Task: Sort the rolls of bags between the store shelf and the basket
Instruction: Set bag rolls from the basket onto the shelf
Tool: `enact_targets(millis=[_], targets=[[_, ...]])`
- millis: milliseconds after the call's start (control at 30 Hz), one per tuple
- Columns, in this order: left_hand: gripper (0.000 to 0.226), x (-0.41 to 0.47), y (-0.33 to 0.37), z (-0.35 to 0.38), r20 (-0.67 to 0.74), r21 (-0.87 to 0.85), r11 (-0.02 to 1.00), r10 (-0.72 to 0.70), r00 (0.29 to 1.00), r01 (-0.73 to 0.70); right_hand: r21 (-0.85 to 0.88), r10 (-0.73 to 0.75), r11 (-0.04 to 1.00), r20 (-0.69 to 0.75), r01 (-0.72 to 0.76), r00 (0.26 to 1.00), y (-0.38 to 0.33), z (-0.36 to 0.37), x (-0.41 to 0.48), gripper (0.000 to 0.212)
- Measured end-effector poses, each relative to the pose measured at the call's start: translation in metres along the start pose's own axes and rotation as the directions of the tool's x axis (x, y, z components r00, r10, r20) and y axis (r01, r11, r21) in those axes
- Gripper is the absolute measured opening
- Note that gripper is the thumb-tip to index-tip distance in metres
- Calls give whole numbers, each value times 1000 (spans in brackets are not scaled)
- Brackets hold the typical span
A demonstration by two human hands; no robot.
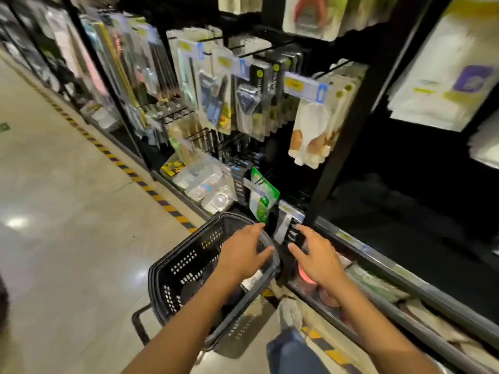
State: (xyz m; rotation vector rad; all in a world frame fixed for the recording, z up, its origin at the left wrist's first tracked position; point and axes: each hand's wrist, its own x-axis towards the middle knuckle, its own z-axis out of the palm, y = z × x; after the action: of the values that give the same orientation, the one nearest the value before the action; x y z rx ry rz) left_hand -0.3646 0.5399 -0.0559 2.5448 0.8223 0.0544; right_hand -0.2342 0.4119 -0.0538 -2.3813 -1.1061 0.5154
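A black perforated shopping basket [189, 268] stands on the floor beside the store shelf. My left hand [243, 252] hovers over the basket's far rim with fingers spread and relaxed, holding nothing. My right hand [316, 255] reaches over the low bottom shelf [378, 268], fingers extended near a dark packet, gripping nothing I can make out. Rolls of bags [375, 284], greenish and pale, lie along that bottom shelf to the right of my right hand. A pinkish round item [303, 273] shows under my right hand. What lies inside the basket is mostly hidden by my left arm.
Hanging packs of kitchen tools [243, 98] fill pegs above. A green pack [263, 195] hangs just beyond the basket. Black uprights [343, 136] frame the shelf bays. Yellow-black floor tape [151, 190] runs along the shelf base. My knee and shoe [290, 314] are between basket and shelf.
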Motion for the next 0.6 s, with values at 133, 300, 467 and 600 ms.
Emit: enact_targets(millis=[133, 300, 467, 600], targets=[[62, 8, 66, 10, 50, 3, 979, 203, 978, -203, 44, 167, 986, -182, -161, 969, 46, -44, -53, 54], [63, 16, 149, 28, 88, 74, 911, 400, 912, -406, 136, 351, 936, -312, -324, 883, 108, -87, -112, 57], [63, 30, 238, 60, 175, 79, 843, 514, 840, -532, 232, 497, 868, -351, -440, 794, 179, -124, -161, 58], [62, 46, 312, 97, 183, 106, 822, 538, 823, -560, 270, 570, 821, -334, -503, 751, 246, -158, -184, 58]])
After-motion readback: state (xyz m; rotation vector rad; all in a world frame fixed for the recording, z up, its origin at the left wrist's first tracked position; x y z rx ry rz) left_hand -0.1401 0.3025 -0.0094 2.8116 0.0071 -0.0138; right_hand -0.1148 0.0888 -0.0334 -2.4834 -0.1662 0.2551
